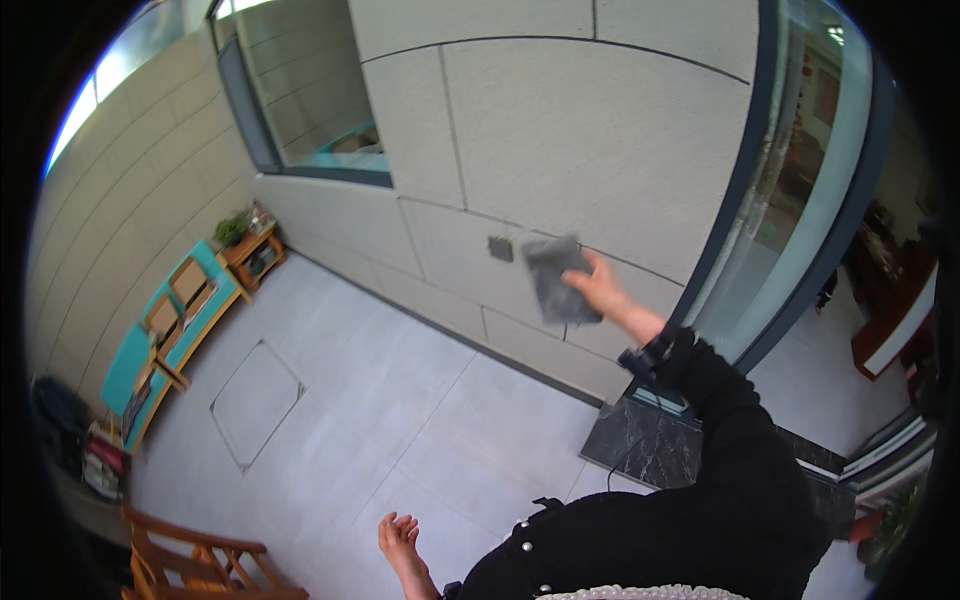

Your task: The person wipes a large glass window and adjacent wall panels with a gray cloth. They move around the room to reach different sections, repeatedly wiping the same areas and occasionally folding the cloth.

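A dark grey cloth [561,281] is in my right hand [600,289], thumb on its near face and fingers behind its edge. The cloth is somewhat blurred and hangs in front of the light grey panelled wall [585,142]; whether it touches the wall I cannot tell. A small square wall plate [500,248] sits just left of the cloth. Low in the view, my left hand [401,536] is held over the tiled floor [420,450] with its fingers loosely bent and nothing in it.
Right of the wall stands a glass door [780,210] in a dark frame, above a black marble step [645,442]. A turquoise-backed bench [180,330] and a small wooden stand [259,255] with a plant [231,229] line the left wall. A wooden chair [202,562] is at lower left.
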The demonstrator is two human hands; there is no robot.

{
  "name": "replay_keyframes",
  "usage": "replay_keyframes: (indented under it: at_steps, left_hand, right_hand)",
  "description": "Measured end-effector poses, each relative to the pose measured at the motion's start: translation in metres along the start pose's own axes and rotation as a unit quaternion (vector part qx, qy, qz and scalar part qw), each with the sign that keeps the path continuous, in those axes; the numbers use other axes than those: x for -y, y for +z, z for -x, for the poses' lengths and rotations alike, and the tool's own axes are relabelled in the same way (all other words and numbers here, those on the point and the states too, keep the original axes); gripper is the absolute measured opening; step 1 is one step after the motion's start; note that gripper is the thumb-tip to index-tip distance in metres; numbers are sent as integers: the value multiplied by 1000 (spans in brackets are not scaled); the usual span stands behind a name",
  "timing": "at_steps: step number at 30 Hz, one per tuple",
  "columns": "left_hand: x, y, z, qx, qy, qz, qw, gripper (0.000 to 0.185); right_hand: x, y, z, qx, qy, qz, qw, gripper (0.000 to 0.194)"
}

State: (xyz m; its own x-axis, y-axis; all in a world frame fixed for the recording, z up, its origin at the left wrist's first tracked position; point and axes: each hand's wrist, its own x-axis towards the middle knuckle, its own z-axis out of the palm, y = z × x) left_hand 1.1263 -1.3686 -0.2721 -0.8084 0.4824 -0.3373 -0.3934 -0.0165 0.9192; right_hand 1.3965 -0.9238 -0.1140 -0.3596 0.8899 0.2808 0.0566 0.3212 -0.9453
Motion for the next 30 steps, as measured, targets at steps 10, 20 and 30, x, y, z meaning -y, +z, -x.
replay_keyframes:
  at_steps: [10, 20, 30]
  left_hand:
    - [0, 73, -97, 51, -32, -82, 995, 43]
    - [-19, 128, -192, 109, -28, -120, 986, 43]
    - [-14, 179, -211, 139, -52, -153, 977, 42]
  right_hand:
    - [213, -255, -128, -483, -491, 432, 583, 39]
    - [140, -297, -195, -369, -239, 662, 606, 84]
    - [121, -297, -190, -310, -255, 679, 614, 81]
